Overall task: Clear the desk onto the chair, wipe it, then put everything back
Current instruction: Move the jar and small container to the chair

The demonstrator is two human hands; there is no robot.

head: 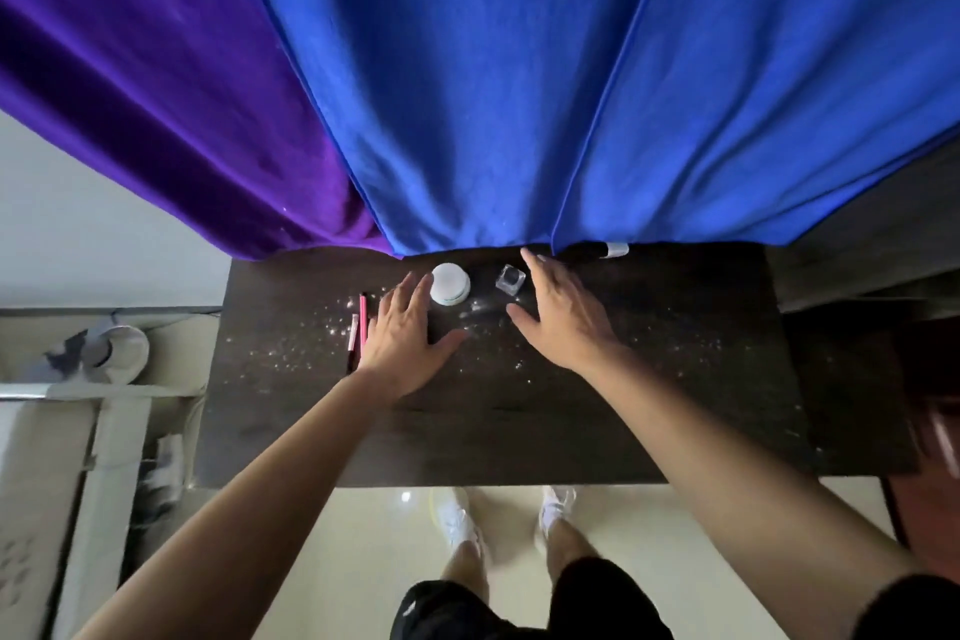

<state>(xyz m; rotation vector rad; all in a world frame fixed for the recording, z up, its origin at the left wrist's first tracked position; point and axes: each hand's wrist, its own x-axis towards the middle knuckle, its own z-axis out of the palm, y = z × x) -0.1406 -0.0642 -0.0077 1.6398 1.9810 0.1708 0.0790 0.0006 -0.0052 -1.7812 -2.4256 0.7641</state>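
Note:
A dark wooden desk (519, 421) speckled with white crumbs and powder fills the middle of the head view. Near its back edge stand a round white jar (450, 283) and a small clear glass bottle with a dark cap (510, 280). A pink pen (363, 322) and a short pale stick (354, 330) lie at the left. My left hand (408, 338) hovers flat, fingers straight, its fingertips beside the jar. My right hand (561, 314) is spread open just right of the glass bottle, holding nothing.
Blue (571, 94) and purple (156, 94) curtains hang behind the desk. A white-and-black object (614, 250) lies at the back edge under the curtain. A reddish-brown chair (930, 431) stands at the right. A white shoe (122, 351) and boxes sit at the left.

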